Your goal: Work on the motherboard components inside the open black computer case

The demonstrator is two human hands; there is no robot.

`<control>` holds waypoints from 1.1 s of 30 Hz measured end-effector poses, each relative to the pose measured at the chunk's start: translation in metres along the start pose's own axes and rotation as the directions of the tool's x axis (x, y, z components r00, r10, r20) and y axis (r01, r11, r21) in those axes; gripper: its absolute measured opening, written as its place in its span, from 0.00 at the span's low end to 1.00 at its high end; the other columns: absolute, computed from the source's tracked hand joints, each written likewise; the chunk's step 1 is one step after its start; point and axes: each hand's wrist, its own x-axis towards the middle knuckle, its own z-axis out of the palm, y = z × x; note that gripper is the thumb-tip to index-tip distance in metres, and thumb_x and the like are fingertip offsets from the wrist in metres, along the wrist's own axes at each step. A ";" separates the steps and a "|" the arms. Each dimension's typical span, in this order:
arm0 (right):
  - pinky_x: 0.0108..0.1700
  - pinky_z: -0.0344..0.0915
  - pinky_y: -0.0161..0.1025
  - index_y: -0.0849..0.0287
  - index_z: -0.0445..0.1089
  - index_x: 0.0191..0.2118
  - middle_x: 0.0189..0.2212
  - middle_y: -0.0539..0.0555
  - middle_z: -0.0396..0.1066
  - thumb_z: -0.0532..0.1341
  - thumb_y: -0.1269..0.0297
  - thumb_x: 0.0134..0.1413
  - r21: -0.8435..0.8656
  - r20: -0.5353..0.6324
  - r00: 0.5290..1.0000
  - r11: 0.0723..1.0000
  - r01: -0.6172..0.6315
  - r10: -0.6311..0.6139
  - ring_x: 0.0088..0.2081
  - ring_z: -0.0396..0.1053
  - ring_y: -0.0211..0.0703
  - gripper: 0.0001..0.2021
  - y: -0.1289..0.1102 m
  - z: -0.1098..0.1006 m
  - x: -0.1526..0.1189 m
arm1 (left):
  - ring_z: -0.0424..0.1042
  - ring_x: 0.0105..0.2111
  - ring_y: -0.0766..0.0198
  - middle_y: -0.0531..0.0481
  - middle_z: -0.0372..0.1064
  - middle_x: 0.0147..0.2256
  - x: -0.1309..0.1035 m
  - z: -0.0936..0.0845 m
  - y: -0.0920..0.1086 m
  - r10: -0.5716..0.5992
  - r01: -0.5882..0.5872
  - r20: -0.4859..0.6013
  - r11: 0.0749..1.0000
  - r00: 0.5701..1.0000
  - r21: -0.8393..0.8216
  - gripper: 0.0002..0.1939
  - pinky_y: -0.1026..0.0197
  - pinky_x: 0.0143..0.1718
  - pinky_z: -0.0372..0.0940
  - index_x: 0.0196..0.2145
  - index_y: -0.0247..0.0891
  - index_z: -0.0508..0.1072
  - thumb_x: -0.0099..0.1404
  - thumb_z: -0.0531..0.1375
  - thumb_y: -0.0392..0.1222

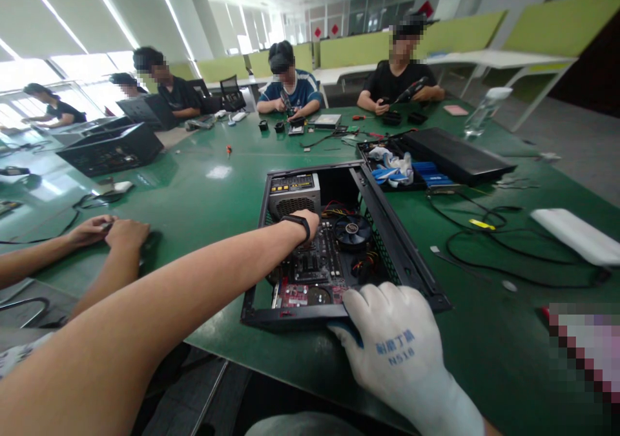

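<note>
An open black computer case (407, 249) lies on the green table, with a power supply (294, 194), a fan (352, 231) and a red circuit board (296, 295) inside. My left hand (309, 221), bare with a black wristband, reaches into the case beside the power supply; its fingers are hidden. The near right edge of the case is gripped by my right hand (392, 339) in a white glove, fingers over the rim and thumb below.
Another person's hands (116, 229) rest at the left table edge. Behind the case at right stands a black case part (458, 155) with gloves (394, 168). Cables (508, 255) and a white block (576, 236) lie right; a bottle (487, 112) is farther back.
</note>
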 end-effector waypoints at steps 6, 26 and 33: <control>0.35 0.40 0.44 0.53 0.69 0.35 0.27 0.53 0.64 0.64 0.51 0.49 -0.002 -0.001 1.000 1.000 -0.011 0.011 0.31 0.53 0.46 0.12 0.000 -0.001 -0.001 | 0.77 0.43 0.50 0.34 0.76 0.45 -0.005 -0.002 0.002 -0.004 0.004 0.002 1.000 1.000 -0.001 0.28 0.61 0.42 0.72 0.45 0.30 0.79 0.44 0.72 0.39; 0.35 0.40 0.45 0.53 0.68 0.35 0.27 0.53 0.64 0.63 0.51 0.50 -0.011 0.027 1.000 1.000 -0.015 0.015 0.32 0.54 0.47 0.12 -0.002 -0.001 0.000 | 0.77 0.43 0.49 0.33 0.76 0.45 -0.010 -0.007 0.002 0.017 -0.017 0.005 1.000 1.000 0.006 0.31 0.59 0.43 0.72 0.47 0.33 0.78 0.42 0.73 0.40; 0.35 0.40 0.44 0.53 0.68 0.34 0.27 0.53 0.63 0.62 0.51 0.51 -0.016 0.034 0.999 1.000 -0.011 0.012 0.32 0.53 0.47 0.12 -0.003 -0.002 0.002 | 0.77 0.43 0.47 0.32 0.76 0.45 -0.008 -0.006 0.002 0.025 -0.025 0.000 1.000 1.000 0.006 0.32 0.58 0.43 0.72 0.48 0.31 0.78 0.43 0.73 0.39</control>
